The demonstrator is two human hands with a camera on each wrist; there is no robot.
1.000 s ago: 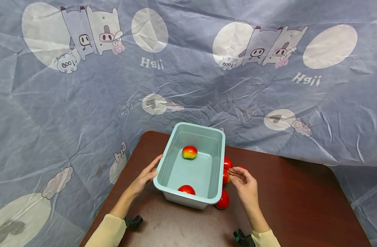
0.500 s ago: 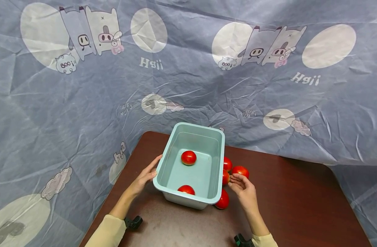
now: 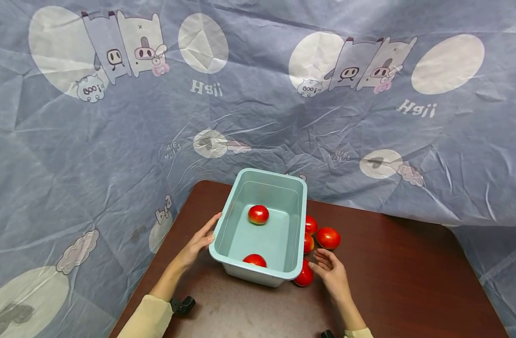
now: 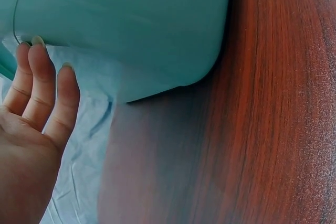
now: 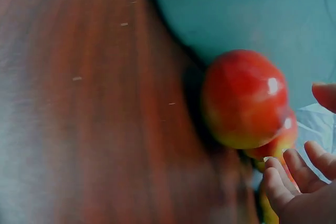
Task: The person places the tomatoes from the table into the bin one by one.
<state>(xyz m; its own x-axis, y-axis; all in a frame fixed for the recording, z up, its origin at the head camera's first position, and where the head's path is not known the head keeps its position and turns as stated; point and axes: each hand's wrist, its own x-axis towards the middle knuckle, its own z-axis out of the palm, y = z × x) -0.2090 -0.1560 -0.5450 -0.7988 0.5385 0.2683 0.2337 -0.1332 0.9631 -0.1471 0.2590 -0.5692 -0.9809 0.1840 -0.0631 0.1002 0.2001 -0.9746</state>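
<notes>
A pale green-blue plastic tub point(image 3: 258, 239) stands on the table and holds two apple-like red fruits, one farther back point(image 3: 258, 215) and one at the near end point(image 3: 255, 260), partly hidden by the wall. My left hand point(image 3: 194, 244) touches the tub's left side near the rim, its fingers fairly straight in the left wrist view. Beside the nearest outside fruit point(image 3: 303, 273) is my right hand point(image 3: 333, 274), fingers loosely bent and holding nothing. In the right wrist view that fruit point(image 5: 245, 98), red with a yellow underside, sits against the tub wall.
More red fruits lie right of the tub: one at its far side point(image 3: 311, 225), one partly behind the rim point(image 3: 308, 243), and one farther right point(image 3: 328, 238). A brown wooden table point(image 3: 401, 272) carries everything. Grey-blue printed cloth point(image 3: 258, 103) hangs behind and to the left.
My right hand has drawn back toward me, from the middle outside fruits to the nearest one. The farther fruit in the tub has rolled from its yellow side to red. My left hand stayed put.
</notes>
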